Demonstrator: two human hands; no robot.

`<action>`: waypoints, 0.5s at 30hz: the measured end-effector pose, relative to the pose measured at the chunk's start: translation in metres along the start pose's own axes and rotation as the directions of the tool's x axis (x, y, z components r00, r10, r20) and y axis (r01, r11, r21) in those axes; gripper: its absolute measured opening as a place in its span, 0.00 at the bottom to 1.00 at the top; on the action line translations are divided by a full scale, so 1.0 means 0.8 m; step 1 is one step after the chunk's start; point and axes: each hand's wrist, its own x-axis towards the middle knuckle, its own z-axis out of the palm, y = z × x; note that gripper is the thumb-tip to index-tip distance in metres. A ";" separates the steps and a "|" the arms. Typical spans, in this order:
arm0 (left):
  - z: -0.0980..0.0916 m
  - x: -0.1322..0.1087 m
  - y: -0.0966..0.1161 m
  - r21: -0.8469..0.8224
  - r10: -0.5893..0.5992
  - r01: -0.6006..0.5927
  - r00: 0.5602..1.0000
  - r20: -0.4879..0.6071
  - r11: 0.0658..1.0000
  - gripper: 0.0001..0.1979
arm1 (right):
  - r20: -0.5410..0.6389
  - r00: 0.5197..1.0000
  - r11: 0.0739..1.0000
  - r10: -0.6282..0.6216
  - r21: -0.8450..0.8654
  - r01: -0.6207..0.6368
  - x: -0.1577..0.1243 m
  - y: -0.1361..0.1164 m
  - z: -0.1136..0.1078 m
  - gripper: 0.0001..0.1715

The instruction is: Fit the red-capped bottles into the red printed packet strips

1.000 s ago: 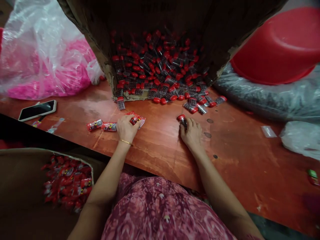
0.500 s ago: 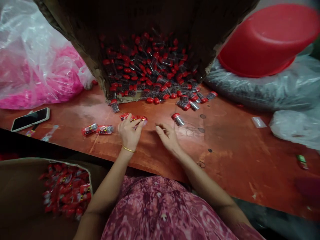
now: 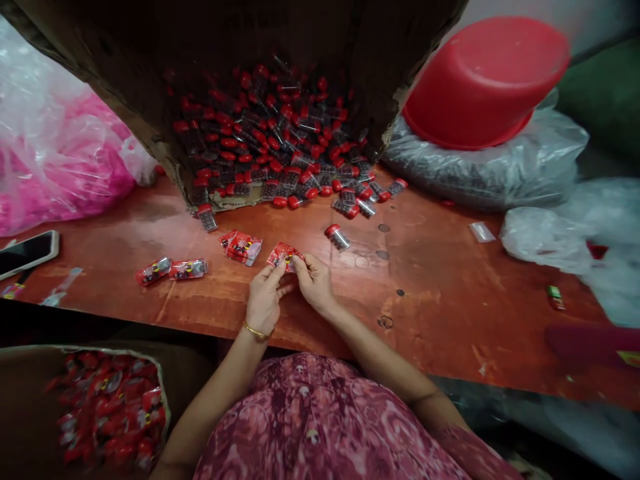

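Note:
Between my fingertips is a small red printed plastic packet (image 3: 283, 255), raised over the table. My left hand (image 3: 265, 297) pinches its lower left edge, and my right hand (image 3: 315, 280) pinches its right side. A small stack of the same flat red packets (image 3: 242, 247) lies just left of it. Farther left, two filled packets (image 3: 187, 269) rest end to end. One clear little bottle with a red cap and dark contents (image 3: 337, 237) lies on its side beyond my right hand.
A tipped cardboard box (image 3: 170, 160) spills many red-capped bottles (image 3: 280, 167) onto the red table (image 3: 440, 300). A box of filled packets (image 3: 110, 407) stands lower left. Around are a phone (image 3: 30, 253), a pink-filled bag (image 3: 65, 160), a red tub (image 3: 485, 87) and a dark-filled bag (image 3: 460, 173).
My left hand has come away from the stack with a red packet. My right hand has moved left and now grips that packet too. The view has shifted to the right.

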 end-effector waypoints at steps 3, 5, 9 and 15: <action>0.002 0.006 0.003 -0.049 -0.015 0.012 0.998 -0.064 0.999 0.17 | 0.040 0.998 0.997 -0.050 -0.064 0.053 0.005 -0.001 -0.012 0.21; 0.001 0.009 0.008 -0.057 -0.021 0.016 0.996 -0.091 0.998 0.18 | 0.009 0.997 0.984 -0.078 -0.160 0.078 0.015 0.007 -0.032 0.20; -0.002 0.012 0.016 -0.084 -0.020 0.012 0.995 -0.100 0.996 0.20 | -0.132 0.991 0.776 -0.033 -0.628 -0.058 0.041 0.043 -0.078 0.25; 0.000 0.012 0.011 -0.081 -0.025 0.018 0.996 -0.090 0.997 0.22 | -0.058 0.998 0.812 -0.004 -0.583 -0.030 0.031 0.061 -0.102 0.18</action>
